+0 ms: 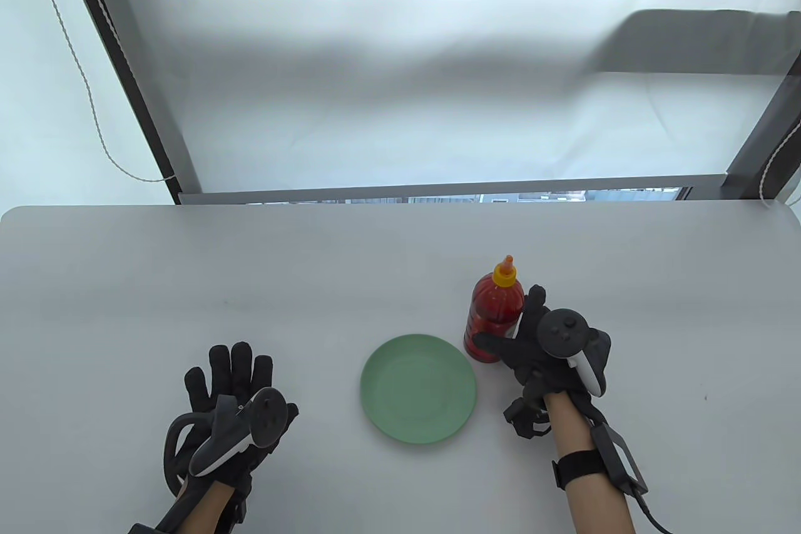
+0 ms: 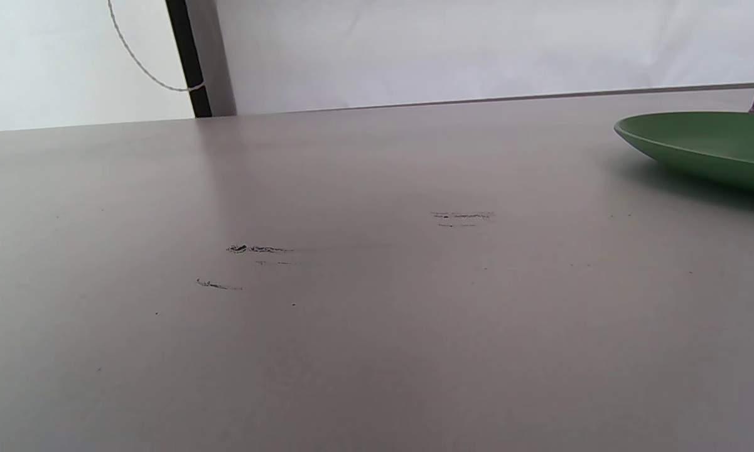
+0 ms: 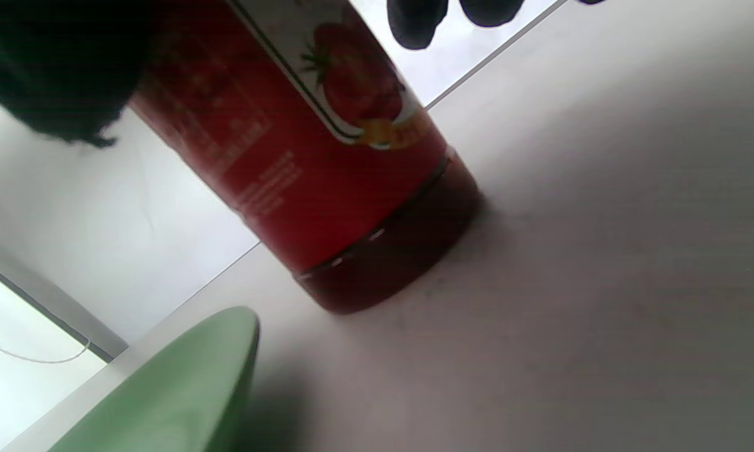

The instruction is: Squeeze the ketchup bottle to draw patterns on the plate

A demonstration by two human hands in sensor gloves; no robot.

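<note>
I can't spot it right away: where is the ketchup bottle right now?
In the table view the ketchup bottle stands upright on the table, right of centre, just beyond the green plate's right edge, with the right hand wrapped around its side.

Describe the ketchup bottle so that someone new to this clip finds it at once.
On the grey table, find the green plate near the front edge. The ketchup bottle stands upright just right of it, with the right hand around it. It alone is red, with a yellow-orange nozzle cap.

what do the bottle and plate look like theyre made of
Ketchup bottle: likely translucent plastic, glossy, red sauce showing through below a printed label; yellow nozzle cap. Plate: smooth matte green, soft sheen, probably plastic or melamine; ceramic can't be excluded.
</note>
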